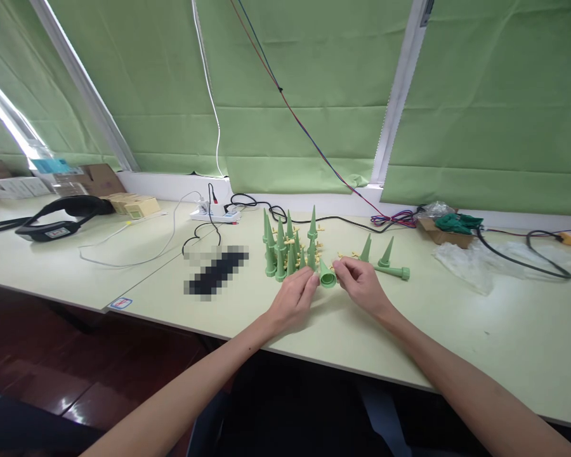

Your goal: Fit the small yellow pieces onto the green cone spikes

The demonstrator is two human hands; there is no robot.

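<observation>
The left hand (pixel 294 297) has its thumb and fingers pinched at the near edge of a green cone (pixel 327 275), which tilts its hollow end toward the person, just right of the clustered cones (pixel 280 247). The right hand (pixel 361 284) curls at the cone's other side; whether its fingertips grip anything cannot be told. The step appears to be two-handed work on this cone; the next move calls for a steady left hold.

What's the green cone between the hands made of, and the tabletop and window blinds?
Green cone: probably plastic, with a smooth, molded-looking hollow rim.
Tabletop: perhaps laminate; it's smooth, with a soft shine.
Blinds: likely fabric, dull-looking, with soft creases.
</observation>
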